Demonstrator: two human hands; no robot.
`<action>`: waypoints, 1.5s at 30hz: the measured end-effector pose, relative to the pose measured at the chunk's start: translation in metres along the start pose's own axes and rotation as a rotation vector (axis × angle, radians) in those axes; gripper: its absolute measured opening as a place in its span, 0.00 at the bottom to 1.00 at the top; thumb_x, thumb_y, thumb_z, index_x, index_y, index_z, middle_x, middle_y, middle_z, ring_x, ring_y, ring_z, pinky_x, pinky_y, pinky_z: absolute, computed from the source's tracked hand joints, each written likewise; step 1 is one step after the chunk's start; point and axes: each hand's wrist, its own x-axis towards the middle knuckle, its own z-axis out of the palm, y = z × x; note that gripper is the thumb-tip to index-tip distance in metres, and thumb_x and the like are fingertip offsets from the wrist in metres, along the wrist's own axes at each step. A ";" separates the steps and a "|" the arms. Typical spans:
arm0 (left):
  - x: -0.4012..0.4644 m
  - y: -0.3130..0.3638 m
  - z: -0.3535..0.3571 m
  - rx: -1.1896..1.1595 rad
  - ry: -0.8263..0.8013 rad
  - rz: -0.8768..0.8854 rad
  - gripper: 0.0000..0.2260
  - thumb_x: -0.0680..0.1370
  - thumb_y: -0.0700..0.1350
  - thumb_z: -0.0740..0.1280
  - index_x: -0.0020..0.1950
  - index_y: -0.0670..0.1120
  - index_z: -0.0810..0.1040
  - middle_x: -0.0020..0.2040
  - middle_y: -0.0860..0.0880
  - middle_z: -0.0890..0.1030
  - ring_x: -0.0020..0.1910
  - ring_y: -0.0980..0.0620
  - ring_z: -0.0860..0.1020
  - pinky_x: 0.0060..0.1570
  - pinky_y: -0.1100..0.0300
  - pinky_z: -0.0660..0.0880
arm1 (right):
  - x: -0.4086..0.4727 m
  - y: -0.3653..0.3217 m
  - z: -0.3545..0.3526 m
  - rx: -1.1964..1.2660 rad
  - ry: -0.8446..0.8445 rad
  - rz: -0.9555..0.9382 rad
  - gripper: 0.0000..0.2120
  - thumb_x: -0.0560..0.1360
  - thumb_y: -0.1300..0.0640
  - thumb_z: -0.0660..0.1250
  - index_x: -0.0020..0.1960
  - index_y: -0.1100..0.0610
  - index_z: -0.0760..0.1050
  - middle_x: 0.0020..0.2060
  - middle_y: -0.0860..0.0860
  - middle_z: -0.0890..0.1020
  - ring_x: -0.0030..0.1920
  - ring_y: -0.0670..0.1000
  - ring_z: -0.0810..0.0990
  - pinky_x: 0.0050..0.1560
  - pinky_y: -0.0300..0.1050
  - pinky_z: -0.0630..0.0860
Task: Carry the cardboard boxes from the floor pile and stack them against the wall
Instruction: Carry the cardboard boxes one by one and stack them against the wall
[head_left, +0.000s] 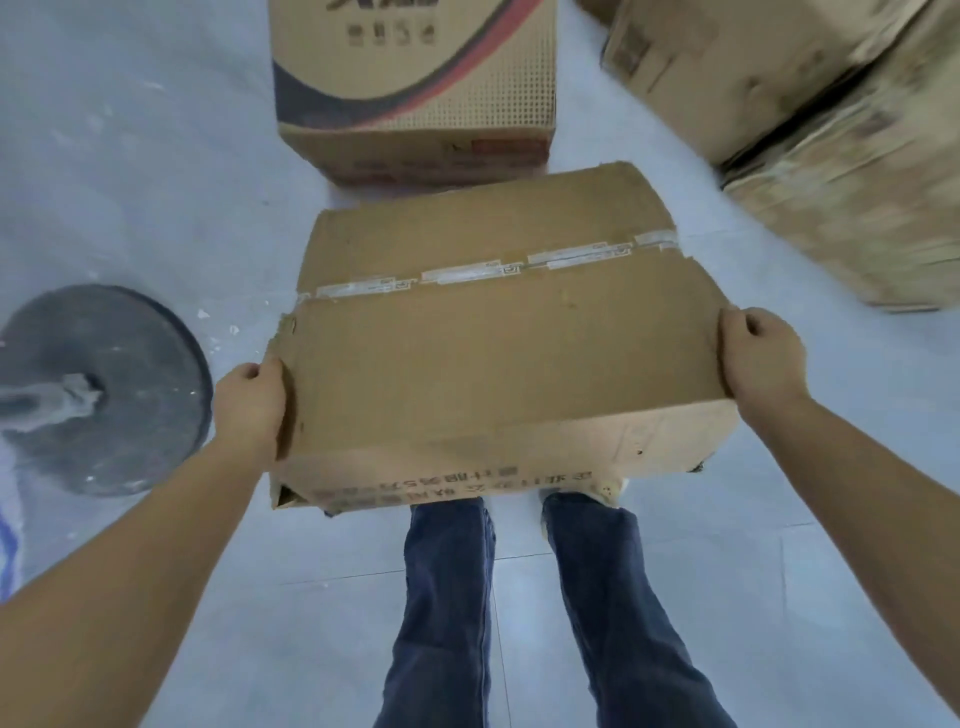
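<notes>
A plain taped cardboard box (498, 343) is held in front of me above my feet. My left hand (249, 402) grips its left side, with the fingers tucked out of sight down the box's side. My right hand (761, 358) grips its right side, thumb on the top edge. A printed cardboard box (415, 83) with a dark and red curve stands on the floor just beyond. Two worn cardboard boxes (810, 119) sit stacked at the upper right, blurred.
A round grey metal base (104, 389) with a short post lies on the floor at the left. Pale blue floor tiles (311, 649) spread all around. My legs in dark jeans stand below the held box.
</notes>
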 end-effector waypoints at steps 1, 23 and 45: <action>-0.011 0.000 -0.010 0.011 -0.014 0.000 0.12 0.77 0.49 0.57 0.36 0.44 0.67 0.35 0.44 0.67 0.36 0.47 0.65 0.36 0.55 0.62 | -0.009 -0.005 -0.013 -0.007 -0.010 0.005 0.17 0.77 0.54 0.56 0.32 0.55 0.58 0.28 0.51 0.61 0.30 0.50 0.59 0.29 0.46 0.55; -0.286 -0.048 -0.267 -0.517 0.138 -0.066 0.12 0.76 0.54 0.58 0.41 0.47 0.69 0.39 0.45 0.71 0.38 0.48 0.68 0.40 0.52 0.64 | -0.204 -0.156 -0.219 -0.031 -0.122 -0.463 0.16 0.73 0.42 0.53 0.32 0.50 0.68 0.29 0.49 0.68 0.33 0.51 0.66 0.36 0.47 0.62; -0.717 -0.227 -0.068 -1.088 0.891 -0.766 0.06 0.79 0.45 0.58 0.45 0.45 0.72 0.43 0.43 0.70 0.40 0.47 0.67 0.35 0.54 0.61 | -0.324 -0.163 -0.225 -0.448 -0.839 -1.401 0.17 0.82 0.52 0.53 0.41 0.61 0.71 0.35 0.53 0.73 0.37 0.52 0.70 0.35 0.48 0.61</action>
